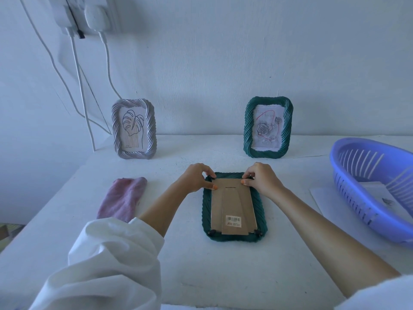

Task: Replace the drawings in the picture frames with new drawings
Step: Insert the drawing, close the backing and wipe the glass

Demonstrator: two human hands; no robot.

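Fingertips (215,187) of the left hand (196,179) and right hand (262,179) are curled and pinched on the top corners of the cardboard backing (232,202), seated in the green frame (206,211) laid face down on the table (201,269). Light, stiff but creasable, it is judged best lifted by its edges.

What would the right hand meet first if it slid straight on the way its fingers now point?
Most likely the left hand. The right hand points leftward across the top of the cardboard backing of the face-down green frame; only bare backing lies between them, both seemingly at that level.
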